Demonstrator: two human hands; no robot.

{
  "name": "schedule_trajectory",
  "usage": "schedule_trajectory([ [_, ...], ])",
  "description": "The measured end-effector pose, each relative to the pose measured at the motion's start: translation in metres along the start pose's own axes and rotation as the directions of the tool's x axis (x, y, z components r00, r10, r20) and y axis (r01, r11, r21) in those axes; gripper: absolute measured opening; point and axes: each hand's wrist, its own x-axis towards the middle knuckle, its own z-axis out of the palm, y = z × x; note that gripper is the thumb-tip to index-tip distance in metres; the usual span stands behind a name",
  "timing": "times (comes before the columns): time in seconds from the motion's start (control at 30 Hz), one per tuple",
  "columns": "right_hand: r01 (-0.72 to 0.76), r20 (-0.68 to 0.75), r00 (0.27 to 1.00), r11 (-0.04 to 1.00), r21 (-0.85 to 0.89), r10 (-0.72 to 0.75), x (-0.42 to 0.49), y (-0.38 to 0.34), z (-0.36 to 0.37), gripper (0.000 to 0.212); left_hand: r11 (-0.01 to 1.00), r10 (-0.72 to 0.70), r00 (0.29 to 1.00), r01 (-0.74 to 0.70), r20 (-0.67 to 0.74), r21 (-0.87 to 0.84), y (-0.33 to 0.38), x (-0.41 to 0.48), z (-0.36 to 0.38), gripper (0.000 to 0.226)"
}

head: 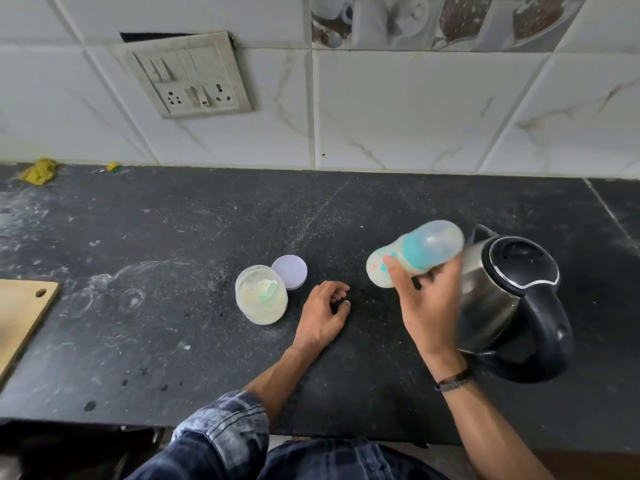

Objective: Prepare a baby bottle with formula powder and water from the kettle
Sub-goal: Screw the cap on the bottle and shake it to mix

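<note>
Starting at the far left, a wooden cutting board (24, 313) is lying at the edge of the dark table (173, 237), well apart from the work. Toward the middle, the open formula jar (261, 296) is standing with a pale green scoop inside, and its lilac lid (290, 271) is lying just behind it. Beside the jar, the left hand (322, 315) is resting on the table, fingers loosely curled and holding nothing. Right of that, the baby bottle (415, 252) is hanging above the table, tipped nearly flat and blurred, its clear cap pointing toward the kettle (502, 289). The right hand (427, 306) is gripping it around the lower body. Judging by the blur and the closed kettle, the mixing shake is probably under way. The next move is likely calling for a firm grip clear of the kettle, then checking the mix and standing the bottle upright.
</note>
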Motion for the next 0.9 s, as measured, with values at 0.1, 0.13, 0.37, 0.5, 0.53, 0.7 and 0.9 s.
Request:
schedule_trajectory([
  [0.1,0.009,0.03,1.0,1.0,-0.008,-0.008,0.005,-0.001,0.002,0.063,1.0,0.0,1.0,0.0,-0.026,0.01,0.0,0.006,-0.004,0.025],
  [0.13,-0.043,0.064,0.997,0.999,-0.031,0.045,0.007,0.0,0.004,0.066,1.0,-0.004,1.0,0.004,-0.028,0.014,0.0,0.006,-0.004,0.025],
  [0.37,0.008,0.061,0.998,1.0,-0.025,-0.006,0.008,-0.007,0.006,0.06,1.0,-0.01,1.0,0.01,-0.024,0.013,-0.004,0.006,-0.004,0.025],
  [0.5,-0.019,0.052,0.998,1.0,-0.006,0.019,0.003,-0.006,0.003,0.06,1.0,-0.008,1.0,0.008,-0.004,0.013,-0.003,0.001,0.001,0.025],
  [0.53,0.005,0.016,1.0,1.0,0.023,-0.005,0.003,-0.007,0.003,0.06,1.0,-0.004,1.0,0.005,-0.011,0.014,-0.003,0.003,-0.001,0.025],
  [0.7,-0.048,0.074,0.996,0.998,-0.03,0.051,0.003,-0.002,0.005,0.06,1.0,-0.01,1.0,0.011,-0.013,0.025,-0.003,0.003,0.001,0.025],
  [0.9,-0.064,0.079,0.995,0.997,-0.049,0.067,0.002,-0.003,0.008,0.063,1.0,-0.007,1.0,0.008,-0.025,0.03,-0.002,0.006,-0.002,0.025],
])
